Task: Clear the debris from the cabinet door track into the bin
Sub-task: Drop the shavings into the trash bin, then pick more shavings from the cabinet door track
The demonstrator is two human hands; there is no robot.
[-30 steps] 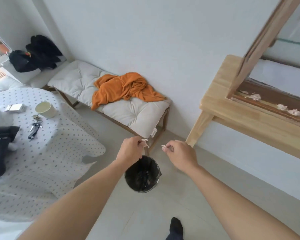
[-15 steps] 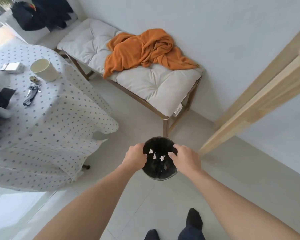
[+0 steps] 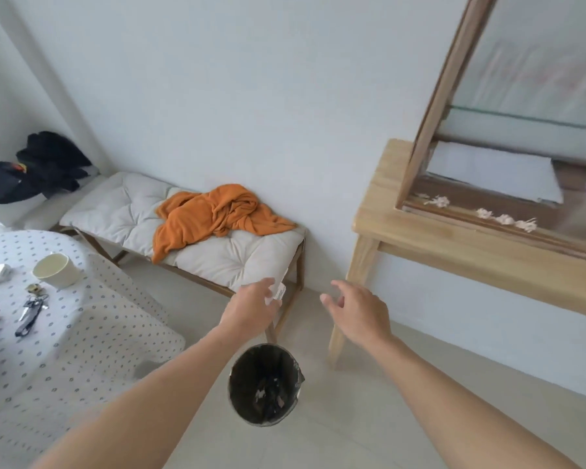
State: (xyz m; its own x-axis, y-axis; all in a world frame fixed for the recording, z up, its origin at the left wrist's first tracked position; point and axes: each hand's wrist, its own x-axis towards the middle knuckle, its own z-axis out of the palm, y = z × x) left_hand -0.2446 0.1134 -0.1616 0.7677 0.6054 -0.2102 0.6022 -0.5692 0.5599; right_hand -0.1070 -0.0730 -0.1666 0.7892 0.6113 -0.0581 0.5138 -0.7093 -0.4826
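Both hands empty, fingers spread — left hand (image 3: pixel 251 308), right hand (image 3: pixel 359 313) — above the round black bin (image 3: pixel 264 384); pale fluffy debris clumps (image 3: pixel 504 219) remain in the dark wooden cabinet door track (image 3: pixel 467 211), so reach there next.

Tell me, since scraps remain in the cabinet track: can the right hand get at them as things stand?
Probably yes. The right hand is open and empty, and nothing lies between it and the scraps exposed in the track; it must rise over the wooden ledge.
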